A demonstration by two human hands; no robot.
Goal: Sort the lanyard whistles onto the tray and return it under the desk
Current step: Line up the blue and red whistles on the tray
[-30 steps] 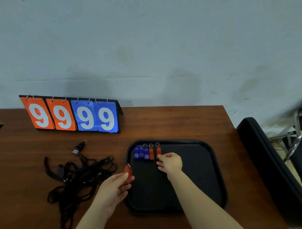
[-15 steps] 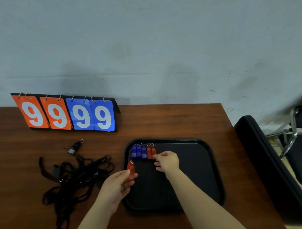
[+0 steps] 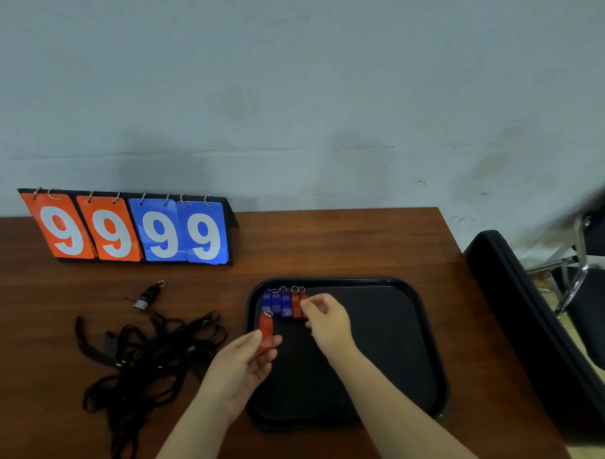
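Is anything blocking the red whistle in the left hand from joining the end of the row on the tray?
Yes. The right hand rests at the row's red end, covering the free spot. The red whistle in the left hand hangs over the tray, near the blue whistles.

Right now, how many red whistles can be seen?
3. Two lie at the right end of the row in the tray, one clear, one partly under the right hand. The third is in the left hand. Others may be hidden.

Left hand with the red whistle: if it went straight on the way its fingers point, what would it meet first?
Probably the row of blue whistles on the tray; the held red whistle in the left hand already overlaps them, though depth is unclear.
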